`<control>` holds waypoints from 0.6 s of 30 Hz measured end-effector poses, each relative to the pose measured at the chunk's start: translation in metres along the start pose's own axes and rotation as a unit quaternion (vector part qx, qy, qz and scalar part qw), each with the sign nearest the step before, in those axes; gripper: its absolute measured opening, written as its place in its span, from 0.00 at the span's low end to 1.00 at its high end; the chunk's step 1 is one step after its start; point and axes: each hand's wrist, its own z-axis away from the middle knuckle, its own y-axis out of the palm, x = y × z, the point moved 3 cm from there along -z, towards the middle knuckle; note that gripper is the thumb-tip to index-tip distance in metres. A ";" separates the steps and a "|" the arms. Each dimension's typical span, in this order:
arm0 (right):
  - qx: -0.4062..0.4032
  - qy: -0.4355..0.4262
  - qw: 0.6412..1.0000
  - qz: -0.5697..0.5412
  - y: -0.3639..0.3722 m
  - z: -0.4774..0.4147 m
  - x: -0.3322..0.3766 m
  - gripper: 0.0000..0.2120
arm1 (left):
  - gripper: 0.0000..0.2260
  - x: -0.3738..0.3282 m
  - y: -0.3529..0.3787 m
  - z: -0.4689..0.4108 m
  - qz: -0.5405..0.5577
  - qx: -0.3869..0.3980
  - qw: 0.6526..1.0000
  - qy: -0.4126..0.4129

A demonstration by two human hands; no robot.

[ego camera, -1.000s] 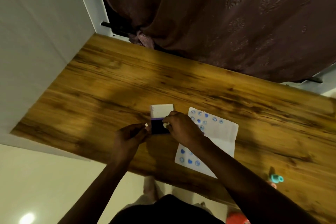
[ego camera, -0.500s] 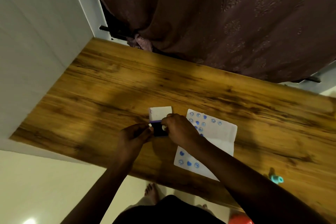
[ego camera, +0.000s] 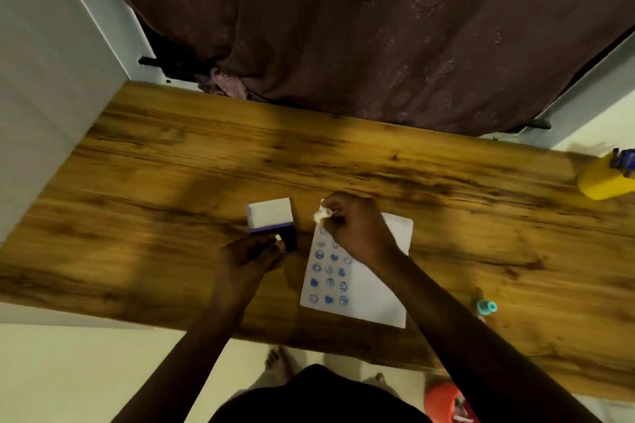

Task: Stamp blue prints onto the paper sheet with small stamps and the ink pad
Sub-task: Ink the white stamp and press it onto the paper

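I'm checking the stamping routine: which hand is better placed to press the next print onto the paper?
The right hand. It holds a small white stamp above the paper's far end, over the rows of blue prints. The left hand is at the ink pad, beside the sheet.

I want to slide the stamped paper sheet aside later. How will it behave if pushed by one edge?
The paper sheet looks thin and lies flat, so it would probably buckle rather than slide stiffly. It seems light and nothing but the right hand over its far end weighs on it. The wooden table looks smooth, so it may skid easily.
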 end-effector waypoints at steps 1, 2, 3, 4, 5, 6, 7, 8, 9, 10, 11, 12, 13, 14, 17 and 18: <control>-0.020 0.026 0.999 0.006 -0.012 0.003 -0.015 0.10 | 0.16 0.001 0.005 0.000 0.005 0.003 1.000 0.000; -0.039 0.051 0.998 0.018 -0.024 0.006 -0.031 0.09 | 0.15 0.002 0.009 0.001 0.007 0.006 1.000 0.001; -0.056 0.074 0.995 0.034 -0.035 0.010 -0.047 0.07 | 0.14 0.002 0.013 0.001 0.005 0.009 1.000 0.003; -0.068 0.093 0.992 0.055 -0.045 0.013 -0.062 0.06 | 0.14 0.001 0.018 0.002 0.000 0.012 1.000 0.005; -0.071 0.110 0.988 0.078 -0.053 0.017 -0.075 0.05 | 0.14 0.001 0.022 0.004 -0.006 0.016 1.000 0.007; -0.069 0.121 0.985 0.100 -0.058 0.020 -0.086 0.05 | 0.13 0.001 0.025 0.005 -0.014 0.020 1.000 0.008; -0.067 0.128 0.982 0.119 -0.061 0.022 -0.096 0.05 | 0.13 0.001 0.028 0.005 -0.021 0.022 1.000 0.008; -0.063 0.131 0.980 0.135 -0.062 0.023 -0.103 0.06 | 0.13 0.003 0.030 0.005 -0.026 0.022 0.999 0.006; -0.059 0.133 0.978 0.146 -0.062 0.023 -0.108 0.06 | 0.12 0.004 0.031 0.006 -0.029 0.022 0.999 0.004; -0.056 0.137 0.977 0.150 -0.061 0.023 -0.111 0.06 | 0.11 0.005 0.032 0.006 -0.031 0.023 0.999 0.001; -0.053 0.142 0.977 0.149 -0.059 0.023 -0.113 0.06 | 0.12 0.005 0.034 0.006 -0.033 0.023 0.999 -0.001; -0.049 0.144 0.977 0.147 -0.057 0.023 -0.116 0.06 | 0.12 0.006 0.034 0.006 -0.035 0.023 0.999 -0.001; -0.045 0.147 0.977 0.146 -0.054 0.022 -0.117 0.06 | 0.12 0.006 0.034 0.006 -0.037 0.023 0.999 0.000; -0.041 0.149 0.977 0.147 -0.052 0.021 -0.119 0.06 | 0.12 0.006 0.035 0.006 -0.038 0.025 0.999 0.002; -0.044 0.147 0.976 0.156 -0.048 0.019 -0.121 0.07 | 0.14 0.008 0.034 0.005 -0.035 0.024 0.999 0.001; -0.043 0.145 0.975 0.160 -0.048 0.018 -0.121 0.07 | 0.14 0.009 0.033 0.005 -0.035 0.023 0.999 -0.001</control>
